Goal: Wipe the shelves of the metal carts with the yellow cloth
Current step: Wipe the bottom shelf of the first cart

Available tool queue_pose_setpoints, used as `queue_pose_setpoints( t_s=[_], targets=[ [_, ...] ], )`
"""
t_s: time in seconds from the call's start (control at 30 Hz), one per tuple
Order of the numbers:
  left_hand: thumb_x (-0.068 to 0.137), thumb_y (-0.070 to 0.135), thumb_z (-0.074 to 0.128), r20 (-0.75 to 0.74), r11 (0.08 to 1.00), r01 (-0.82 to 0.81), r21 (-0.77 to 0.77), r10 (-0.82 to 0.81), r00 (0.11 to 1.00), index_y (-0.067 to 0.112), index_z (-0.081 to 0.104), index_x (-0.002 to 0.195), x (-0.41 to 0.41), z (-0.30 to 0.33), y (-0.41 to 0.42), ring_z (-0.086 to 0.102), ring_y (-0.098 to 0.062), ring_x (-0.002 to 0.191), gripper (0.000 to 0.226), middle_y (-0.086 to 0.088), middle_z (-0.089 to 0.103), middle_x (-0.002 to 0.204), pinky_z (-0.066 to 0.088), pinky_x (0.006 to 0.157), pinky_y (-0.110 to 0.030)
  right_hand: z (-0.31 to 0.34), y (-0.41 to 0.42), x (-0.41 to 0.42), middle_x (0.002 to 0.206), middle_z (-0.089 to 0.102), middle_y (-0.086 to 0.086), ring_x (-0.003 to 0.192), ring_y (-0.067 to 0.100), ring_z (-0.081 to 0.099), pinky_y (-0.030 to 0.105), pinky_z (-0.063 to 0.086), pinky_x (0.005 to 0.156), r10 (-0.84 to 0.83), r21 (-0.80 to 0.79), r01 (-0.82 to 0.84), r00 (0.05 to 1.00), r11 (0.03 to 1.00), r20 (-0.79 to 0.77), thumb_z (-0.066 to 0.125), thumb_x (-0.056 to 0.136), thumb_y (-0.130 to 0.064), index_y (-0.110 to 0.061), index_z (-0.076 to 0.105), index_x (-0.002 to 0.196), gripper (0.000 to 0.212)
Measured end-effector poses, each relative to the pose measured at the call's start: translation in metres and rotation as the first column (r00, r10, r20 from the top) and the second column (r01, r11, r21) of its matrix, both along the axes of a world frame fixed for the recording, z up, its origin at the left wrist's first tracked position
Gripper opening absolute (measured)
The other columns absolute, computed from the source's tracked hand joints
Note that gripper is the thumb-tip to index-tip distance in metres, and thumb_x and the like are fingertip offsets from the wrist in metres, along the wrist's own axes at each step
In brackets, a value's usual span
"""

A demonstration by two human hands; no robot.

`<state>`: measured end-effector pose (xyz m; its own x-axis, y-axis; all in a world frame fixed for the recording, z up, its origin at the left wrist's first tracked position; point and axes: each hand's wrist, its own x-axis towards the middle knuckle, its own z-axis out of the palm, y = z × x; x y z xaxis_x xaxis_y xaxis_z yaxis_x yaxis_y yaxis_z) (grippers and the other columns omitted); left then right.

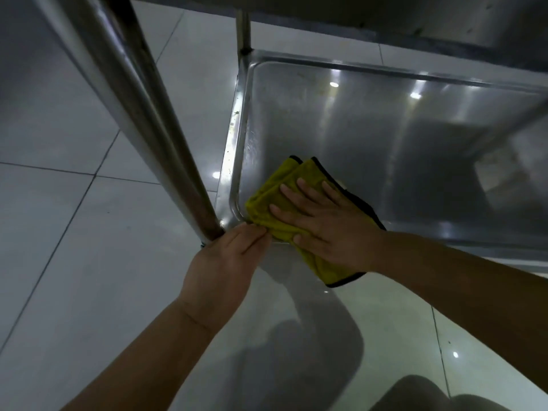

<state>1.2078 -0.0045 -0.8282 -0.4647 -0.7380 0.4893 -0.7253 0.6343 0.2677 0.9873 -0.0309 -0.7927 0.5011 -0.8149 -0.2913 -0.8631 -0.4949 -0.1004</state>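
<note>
A: Item one, nearest: left hand [228, 256], fingers straight, tips resting at the shelf's near corner beside the upright post [154, 129], touching the cloth's edge. Grasping nothing.

B: Item two?

A: Right hand [320, 221], flat and spread, pressing the yellow cloth [275, 200] onto the lower shelf [370, 129]. Cloth folded, long axis running from the near rim diagonally inward; one end overhangs the rim.

B: Unwiped metal?

A: Lies away and rightward of the palm, so probably the right hand's stroke.

B: Labels?

A: None readable.

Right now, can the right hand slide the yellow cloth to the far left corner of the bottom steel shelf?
Probably yes: the right hand lies flat on the yellow cloth, and the bottom steel shelf looks bare up to that corner.
</note>
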Motion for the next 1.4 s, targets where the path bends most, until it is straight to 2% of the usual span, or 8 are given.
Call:
queue_pose_setpoints(
  t_s=[0.17, 0.4, 0.63, 0.87, 1.0, 1.13, 1.3, 1.4],
  targets=[
    [0.084, 0.0, 0.048, -0.023, 0.996, -0.053, -0.073, 0.052, 0.998, 0.003, 0.071, 0.106, 0.003, -0.008, 0.013, 0.054, -0.021, 0.105, 0.033, -0.01, 0.07, 0.104, 0.032, 0.1, -0.025, 0.002, -0.006, 0.007, 0.149, -0.026, -0.02, 0.141, 0.008, -0.024, 0.034, -0.018, 0.113, -0.033, 0.012, 0.033, 0.999, 0.999, 0.005, -0.008, 0.08, -0.063, -0.055, -0.025, 0.131, 0.055],
    [0.081, 0.003, 0.047, -0.088, 0.997, -0.073, 0.011, 0.074, 0.993, 0.009, 0.074, 0.102, 0.003, -0.009, 0.005, 0.068, -0.026, 0.1, 0.034, -0.005, 0.071, 0.106, 0.049, 0.088, -0.029, -0.001, -0.122, 0.028, 0.16, -0.014, -0.008, 0.147, 0.02, -0.013, 0.045, -0.006, 0.118, -0.197, -0.06, 0.194, 0.979, 0.979, -0.044, 0.019, 0.101, -0.05, -0.041, -0.01, 0.149, 0.056],
    [0.082, 0.003, 0.044, -0.132, 0.999, -0.036, -0.016, 0.034, 0.991, 0.011, 0.074, 0.103, 0.009, -0.012, 0.0, 0.067, -0.027, 0.101, 0.038, -0.004, 0.071, 0.107, 0.048, 0.091, -0.033, 0.005, -0.195, 0.053, 0.161, -0.014, -0.003, 0.148, 0.025, -0.012, 0.05, -0.005, 0.118, -0.395, -0.002, 0.395, 0.917, 0.919, -0.062, 0.02, 0.1, -0.051, -0.038, -0.007, 0.151, 0.059],
    [0.083, 0.0, 0.041, -0.1, 0.999, -0.007, -0.048, 0.002, 0.995, 0.009, 0.073, 0.105, 0.015, -0.019, -0.005, 0.065, -0.024, 0.105, 0.04, -0.004, 0.071, 0.107, 0.04, 0.101, -0.03, 0.004, -0.146, 0.066, 0.161, -0.014, -0.001, 0.147, 0.025, -0.013, 0.05, -0.006, 0.117, -0.297, -0.023, 0.297, 0.954, 0.955, -0.027, 0.024, 0.102, -0.046, -0.035, -0.006, 0.152, 0.06],
    [0.082, -0.002, 0.041, -0.116, 0.999, 0.011, -0.053, -0.017, 0.993, 0.006, 0.069, 0.11, 0.016, -0.021, -0.003, 0.052, -0.022, 0.11, 0.041, -0.008, 0.065, 0.108, 0.028, 0.108, -0.028, 0.004, -0.086, 0.067, 0.16, -0.016, -0.005, 0.147, 0.02, -0.016, 0.045, -0.008, 0.118, -0.186, -0.03, 0.186, 0.982, 0.982, 0.009, 0.027, 0.102, -0.044, -0.038, -0.007, 0.151, 0.06],
    [0.078, -0.004, 0.047, -0.098, 0.996, 0.059, -0.066, -0.065, 0.993, 0.004, 0.059, 0.1, 0.024, -0.023, -0.003, 0.05, -0.026, 0.101, 0.026, -0.008, 0.048, 0.104, 0.035, 0.099, -0.028, 0.005, -0.037, 0.068, 0.16, -0.012, -0.009, 0.146, 0.016, -0.017, 0.04, -0.013, 0.116, -0.104, 0.002, 0.105, 0.991, 0.995, 0.079, 0.03, 0.103, -0.04, -0.042, 0.004, 0.151, 0.055],
    [0.075, -0.006, 0.052, -0.05, 0.993, 0.081, -0.082, -0.085, 0.995, 0.006, 0.05, 0.103, 0.027, -0.021, 0.0, 0.047, -0.026, 0.097, 0.031, -0.009, 0.044, 0.107, 0.038, 0.09, -0.032, 0.0, -0.004, 0.06, 0.161, 0.001, -0.009, 0.148, 0.015, -0.009, 0.036, -0.011, 0.116, -0.101, -0.048, 0.108, 0.988, 0.993, 0.12, 0.022, 0.102, -0.043, -0.043, 0.016, 0.149, 0.047],
    [0.079, 0.001, 0.044, -0.036, 0.994, 0.054, -0.1, -0.058, 0.998, 0.008, 0.048, 0.103, 0.026, -0.017, 0.003, 0.047, -0.027, 0.094, 0.025, -0.012, 0.049, 0.104, 0.038, 0.086, -0.033, -0.002, 0.014, 0.04, 0.161, 0.011, -0.006, 0.149, 0.018, 0.002, 0.037, -0.006, 0.116, -0.132, -0.087, 0.142, 0.985, 0.986, 0.115, 0.005, 0.089, -0.053, -0.04, 0.023, 0.149, 0.064]
  ],
)
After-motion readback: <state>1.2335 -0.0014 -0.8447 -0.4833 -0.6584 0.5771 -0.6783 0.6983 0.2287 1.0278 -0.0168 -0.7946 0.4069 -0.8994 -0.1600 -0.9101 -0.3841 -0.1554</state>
